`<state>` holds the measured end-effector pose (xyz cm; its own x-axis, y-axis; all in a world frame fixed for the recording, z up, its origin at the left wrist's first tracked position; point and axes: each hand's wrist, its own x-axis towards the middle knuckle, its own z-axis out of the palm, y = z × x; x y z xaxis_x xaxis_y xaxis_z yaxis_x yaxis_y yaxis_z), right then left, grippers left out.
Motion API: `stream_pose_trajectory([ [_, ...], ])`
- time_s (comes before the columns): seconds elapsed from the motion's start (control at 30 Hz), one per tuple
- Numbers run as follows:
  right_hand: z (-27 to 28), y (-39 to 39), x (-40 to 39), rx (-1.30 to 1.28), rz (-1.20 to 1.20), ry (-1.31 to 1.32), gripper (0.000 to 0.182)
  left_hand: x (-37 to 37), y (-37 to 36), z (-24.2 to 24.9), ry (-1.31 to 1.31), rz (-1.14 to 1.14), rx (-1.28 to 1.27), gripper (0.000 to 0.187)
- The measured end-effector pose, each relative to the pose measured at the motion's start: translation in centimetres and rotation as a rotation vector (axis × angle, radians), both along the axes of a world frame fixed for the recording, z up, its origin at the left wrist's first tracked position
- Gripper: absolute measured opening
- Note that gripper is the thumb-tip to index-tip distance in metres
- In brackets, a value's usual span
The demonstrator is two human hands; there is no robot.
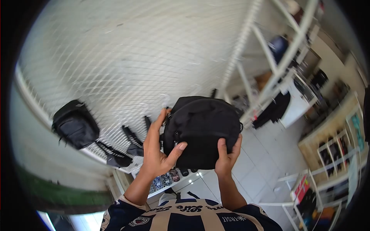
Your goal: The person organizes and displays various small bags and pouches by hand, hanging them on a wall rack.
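Observation:
I hold a black fabric bag (202, 131) up in front of a white wire grid wall (127, 57). My left hand (158, 148) grips the bag's left side, thumb pressed on its front near a zipper. The bag's lower right corner sits in my right hand (227, 156), with the thumb on the front face. Both forearms rise from my striped dark-and-cream jersey at the bottom of the view.
Another black bag (75, 125) hangs on the grid wall at left, with black straps (115, 154) beside it. White shelf frames (277, 65) run up the right side. Shelving with goods (335, 154) stands far right. White tiled floor (266, 154) lies below.

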<state>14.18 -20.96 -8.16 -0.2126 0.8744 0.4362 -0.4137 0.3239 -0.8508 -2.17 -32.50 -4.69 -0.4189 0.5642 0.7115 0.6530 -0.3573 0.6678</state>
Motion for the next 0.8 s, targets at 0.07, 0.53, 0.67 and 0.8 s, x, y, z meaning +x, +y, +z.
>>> stream_pose_trajectory([
  [0.07,-0.4,0.4,5.3,0.044,-0.153,-0.024,0.062,5.2,2.6,-0.8,-0.175,-0.23,-0.032,0.082],
  [0.53,-2.9,-8.4,51.9,-0.156,-0.701,-0.26,0.061,47.1,9.5,-6.1,-0.46,-1.152,-0.355,0.069],
  [0.67,-4.4,-11.1,58.8,-0.117,-0.998,-0.235,0.053,55.6,10.0,-6.7,-0.355,-1.261,-0.376,0.067],
  [0.8,-5.7,-13.8,63.2,-0.249,-1.265,-0.199,0.047,63.0,10.2,-7.9,-0.349,-1.401,-0.489,0.066],
])
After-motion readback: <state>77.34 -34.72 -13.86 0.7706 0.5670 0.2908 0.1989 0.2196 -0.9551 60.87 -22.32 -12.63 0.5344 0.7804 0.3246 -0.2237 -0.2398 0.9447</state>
